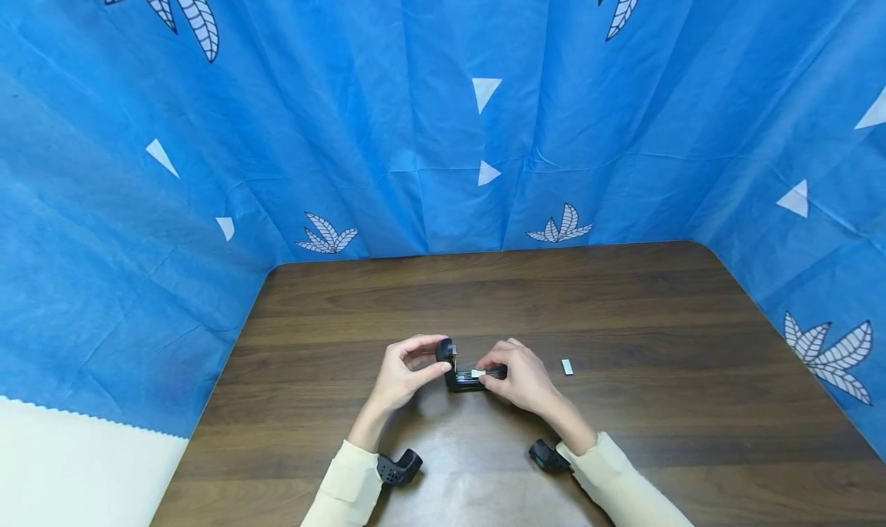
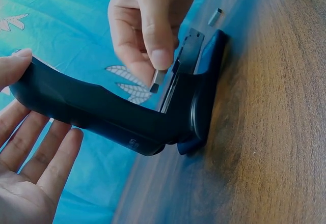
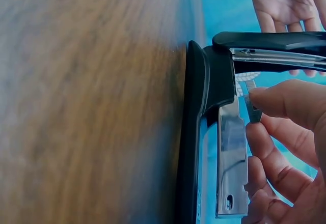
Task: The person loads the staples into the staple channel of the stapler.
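Observation:
A black stapler (image 1: pixel 474 386) stands on the table, its top arm swung up from the base. My left hand (image 1: pixel 404 369) holds the raised top arm (image 2: pixel 91 112) near its end, thumb on one side and fingertips on the other. Between thumb and fingers, my right hand (image 1: pixel 519 377) pinches a short strip of staples (image 3: pixel 252 104). In the right wrist view the strip is right beside the metal magazine (image 3: pixel 232 158), close to the hinge end. A spring and rod (image 3: pixel 275 57) show under the raised arm.
A second strip of staples (image 1: pixel 567 367) lies on the wooden table (image 1: pixel 623 304), right of my right hand. Blue patterned cloth (image 1: pixel 443 127) hangs behind the table and at both sides. Black wrist cameras (image 1: pixel 400 468) sit at both sleeves.

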{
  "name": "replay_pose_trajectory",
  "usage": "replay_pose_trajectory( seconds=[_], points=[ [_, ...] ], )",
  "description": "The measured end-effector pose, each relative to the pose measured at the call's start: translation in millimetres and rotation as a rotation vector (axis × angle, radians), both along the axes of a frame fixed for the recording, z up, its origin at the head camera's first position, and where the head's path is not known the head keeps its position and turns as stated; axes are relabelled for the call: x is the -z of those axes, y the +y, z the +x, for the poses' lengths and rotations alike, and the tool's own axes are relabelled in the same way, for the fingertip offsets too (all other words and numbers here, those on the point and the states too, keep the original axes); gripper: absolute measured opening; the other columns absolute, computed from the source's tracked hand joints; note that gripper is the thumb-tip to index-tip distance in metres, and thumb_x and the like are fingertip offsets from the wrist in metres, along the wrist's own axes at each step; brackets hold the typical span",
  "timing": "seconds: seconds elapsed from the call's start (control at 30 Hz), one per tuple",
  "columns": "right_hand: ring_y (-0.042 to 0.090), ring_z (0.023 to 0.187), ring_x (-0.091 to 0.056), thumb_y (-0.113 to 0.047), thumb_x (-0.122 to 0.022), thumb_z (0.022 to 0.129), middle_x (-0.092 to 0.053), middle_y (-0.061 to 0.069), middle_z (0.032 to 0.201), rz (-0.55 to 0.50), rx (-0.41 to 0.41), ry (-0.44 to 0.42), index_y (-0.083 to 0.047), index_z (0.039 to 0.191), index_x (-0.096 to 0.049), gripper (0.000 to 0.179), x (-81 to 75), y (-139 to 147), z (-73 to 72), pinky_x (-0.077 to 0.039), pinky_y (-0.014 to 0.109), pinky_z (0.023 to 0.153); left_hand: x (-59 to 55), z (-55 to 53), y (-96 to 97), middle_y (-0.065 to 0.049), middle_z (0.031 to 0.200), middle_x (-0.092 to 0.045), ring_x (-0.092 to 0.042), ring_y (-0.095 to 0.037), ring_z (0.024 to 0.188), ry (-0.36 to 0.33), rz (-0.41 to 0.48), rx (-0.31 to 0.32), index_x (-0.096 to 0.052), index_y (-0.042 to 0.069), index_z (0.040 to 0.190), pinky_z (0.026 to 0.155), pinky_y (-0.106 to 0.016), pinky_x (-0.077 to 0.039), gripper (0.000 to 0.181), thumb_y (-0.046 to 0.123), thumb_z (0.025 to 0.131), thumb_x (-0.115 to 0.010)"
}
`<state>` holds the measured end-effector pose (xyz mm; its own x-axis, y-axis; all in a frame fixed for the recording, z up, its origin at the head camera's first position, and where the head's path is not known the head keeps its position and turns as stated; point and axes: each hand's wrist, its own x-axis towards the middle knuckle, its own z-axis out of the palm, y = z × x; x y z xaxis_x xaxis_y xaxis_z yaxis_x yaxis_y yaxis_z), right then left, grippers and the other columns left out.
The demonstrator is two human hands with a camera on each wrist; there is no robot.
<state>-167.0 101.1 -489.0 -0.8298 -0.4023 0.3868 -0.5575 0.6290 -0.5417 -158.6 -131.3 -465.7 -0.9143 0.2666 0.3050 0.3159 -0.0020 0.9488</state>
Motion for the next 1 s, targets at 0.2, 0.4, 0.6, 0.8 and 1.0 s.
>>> replay_pose_trajectory(
  seconds=[0.2, 0.4, 0.6, 0.8, 1.0],
  points=[
    [0.008, 0.077, -0.052, -0.014, -0.083, 0.071, -0.066, -0.010, 0.080, 0.031, 0.001, 0.008, -0.020, 0.081, -0.076, 0.014, -0.6, -3.5, 1.1, -0.046, 0.023, 0.065, 1.6, -0.3, 0.7, -0.034, 0.113, -0.064, -0.065, -0.002, 0.099, 0.000, 0.010, 0.003, -0.061, -0.015, 0.116, 0.090, -0.025, -0.056, 0.039, -0.008, 0.079, -0.073],
    [0.007, 0.076, -0.051, -0.015, -0.084, 0.071, -0.066, -0.011, 0.079, 0.055, -0.003, 0.010, -0.019, 0.081, -0.076, 0.013, 2.0, -4.3, 0.0, -0.045, 0.022, 0.064, 2.9, -0.7, 1.0, -0.034, 0.113, -0.064, -0.065, -0.002, 0.099, -0.005, 0.010, 0.002, -0.061, -0.014, 0.117, 0.090, -0.025, -0.056, 0.040, -0.008, 0.079, -0.073],
    [0.008, 0.075, -0.051, -0.014, -0.084, 0.069, -0.065, -0.010, 0.078, 0.047, -0.013, 0.025, -0.018, 0.081, -0.077, 0.014, 2.6, -4.3, -0.8, -0.043, 0.021, 0.063, 2.7, -0.5, 1.0, -0.033, 0.113, -0.064, -0.065, -0.002, 0.099, -0.009, 0.006, -0.001, -0.062, -0.014, 0.117, 0.090, -0.026, -0.057, 0.040, -0.007, 0.079, -0.073],
    [0.008, 0.075, -0.050, -0.016, -0.084, 0.071, -0.064, -0.009, 0.078, 0.055, -0.027, -0.004, -0.018, 0.082, -0.077, 0.013, -0.2, -4.6, -1.3, -0.042, 0.021, 0.063, 1.7, -0.1, 1.2, -0.033, 0.113, -0.064, -0.065, -0.002, 0.099, -0.008, 0.008, 0.002, -0.062, -0.014, 0.117, 0.090, -0.027, -0.057, 0.040, -0.008, 0.079, -0.073],
    [0.009, 0.077, -0.052, -0.014, -0.084, 0.071, -0.064, -0.009, 0.078, 0.052, -0.044, -0.019, -0.016, 0.083, -0.078, 0.014, -0.7, -4.2, -1.4, -0.043, 0.022, 0.064, 1.2, -0.3, 1.5, -0.033, 0.114, -0.064, -0.064, -0.003, 0.100, -0.010, 0.004, 0.001, -0.062, -0.013, 0.117, 0.090, -0.030, -0.057, 0.040, -0.007, 0.079, -0.074]
  ],
)
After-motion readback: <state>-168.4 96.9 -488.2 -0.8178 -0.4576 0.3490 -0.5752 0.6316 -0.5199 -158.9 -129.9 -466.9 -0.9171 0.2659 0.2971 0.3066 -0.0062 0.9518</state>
